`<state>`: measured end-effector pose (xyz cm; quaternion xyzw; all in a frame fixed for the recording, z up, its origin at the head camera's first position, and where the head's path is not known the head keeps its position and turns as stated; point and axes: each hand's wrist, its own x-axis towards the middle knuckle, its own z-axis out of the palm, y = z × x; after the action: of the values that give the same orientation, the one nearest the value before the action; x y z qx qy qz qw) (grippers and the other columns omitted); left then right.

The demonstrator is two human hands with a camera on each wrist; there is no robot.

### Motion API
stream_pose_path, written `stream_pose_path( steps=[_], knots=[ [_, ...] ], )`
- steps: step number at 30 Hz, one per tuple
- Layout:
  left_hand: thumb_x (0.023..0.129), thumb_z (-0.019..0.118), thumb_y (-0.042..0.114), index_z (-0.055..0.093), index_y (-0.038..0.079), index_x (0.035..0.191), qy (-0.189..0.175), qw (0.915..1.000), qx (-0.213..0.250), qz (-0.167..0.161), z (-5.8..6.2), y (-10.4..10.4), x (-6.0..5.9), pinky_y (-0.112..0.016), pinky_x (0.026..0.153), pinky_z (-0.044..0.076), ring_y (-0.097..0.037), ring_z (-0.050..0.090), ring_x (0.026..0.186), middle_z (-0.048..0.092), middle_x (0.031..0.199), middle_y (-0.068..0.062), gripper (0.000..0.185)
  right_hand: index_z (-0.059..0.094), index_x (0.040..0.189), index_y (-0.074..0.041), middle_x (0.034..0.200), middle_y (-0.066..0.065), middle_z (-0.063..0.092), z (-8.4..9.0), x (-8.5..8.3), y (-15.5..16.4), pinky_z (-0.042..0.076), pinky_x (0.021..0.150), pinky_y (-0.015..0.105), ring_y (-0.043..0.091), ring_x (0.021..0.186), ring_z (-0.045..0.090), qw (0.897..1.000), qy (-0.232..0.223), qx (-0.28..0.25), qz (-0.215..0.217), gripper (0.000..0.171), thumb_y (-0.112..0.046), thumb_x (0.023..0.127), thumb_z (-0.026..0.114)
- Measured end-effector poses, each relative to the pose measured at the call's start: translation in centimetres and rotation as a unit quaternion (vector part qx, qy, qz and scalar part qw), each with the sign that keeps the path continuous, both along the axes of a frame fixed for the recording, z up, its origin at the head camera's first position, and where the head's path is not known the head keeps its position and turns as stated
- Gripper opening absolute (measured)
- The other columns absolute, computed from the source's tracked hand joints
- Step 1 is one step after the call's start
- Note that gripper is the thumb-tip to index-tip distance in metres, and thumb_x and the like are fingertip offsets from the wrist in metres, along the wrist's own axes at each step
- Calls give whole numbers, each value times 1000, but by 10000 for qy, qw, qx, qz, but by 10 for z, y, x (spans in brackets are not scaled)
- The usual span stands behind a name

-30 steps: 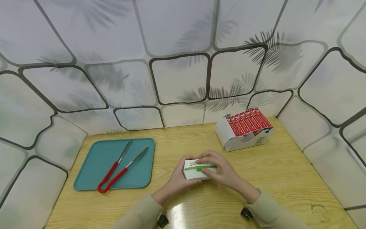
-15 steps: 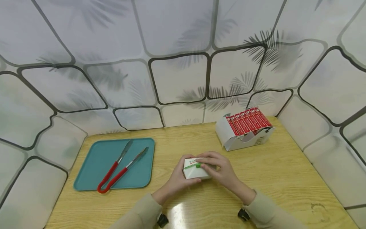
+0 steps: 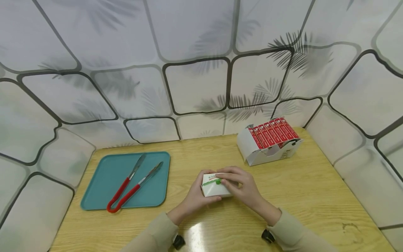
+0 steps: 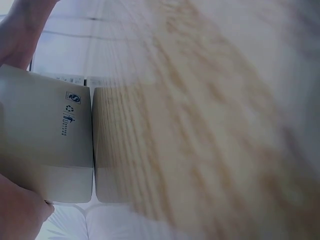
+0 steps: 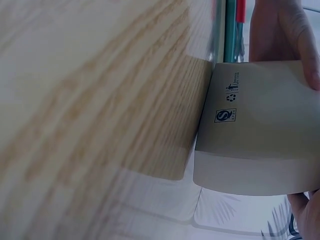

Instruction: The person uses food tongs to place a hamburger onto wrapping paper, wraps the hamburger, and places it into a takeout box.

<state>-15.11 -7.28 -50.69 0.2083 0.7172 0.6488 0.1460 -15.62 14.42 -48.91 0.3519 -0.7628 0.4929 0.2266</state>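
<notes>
Both hands are on a small white cardboard box (image 3: 217,189) at the middle of the table. Its top bears a green band and small print, partly covered by fingers. My left hand (image 3: 194,195) grips the left end, with the thumb along the front. From the right, my right hand (image 3: 244,185) holds the box, its thumb and fingers bent over the top by the green patch. In the left wrist view the box's plain face (image 4: 45,130) shows printed marks and stands at the tabletop. The right wrist view shows the same marked face (image 5: 260,115).
A teal tray (image 3: 94,196) lies to the left, with red-handled metal tongs (image 3: 132,189) across it, their bent end over its front edge. An open white carton (image 3: 252,154) of several red packets (image 3: 273,133) stands at the back right. Patterned walls (image 3: 198,87) enclose the table.
My right hand has shifted slightly left across the box top, and its thumb has come over the green patch. My left hand stays in its place.
</notes>
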Motion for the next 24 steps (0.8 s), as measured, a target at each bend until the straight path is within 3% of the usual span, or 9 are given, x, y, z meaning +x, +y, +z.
stream_pose_path(
  steps=[16,24],
  knots=[
    [89,85,4,40,5,152,-76,9998,200,27,-4,-2,0,-22,101,53,-5,59,120,52,151,-20,78,83,116,-9,119,11,79,-1,-1,2,56,104,23,26,110,71,9993,146,352,65,35,8,85,80],
    [89,85,4,41,5,151,-43,9997,227,30,-4,-2,-1,-21,102,52,-6,59,120,52,151,-19,77,80,123,-13,127,10,77,-2,-3,9,55,113,31,28,115,71,9945,486,921,72,24,-10,100,74]
  ],
)
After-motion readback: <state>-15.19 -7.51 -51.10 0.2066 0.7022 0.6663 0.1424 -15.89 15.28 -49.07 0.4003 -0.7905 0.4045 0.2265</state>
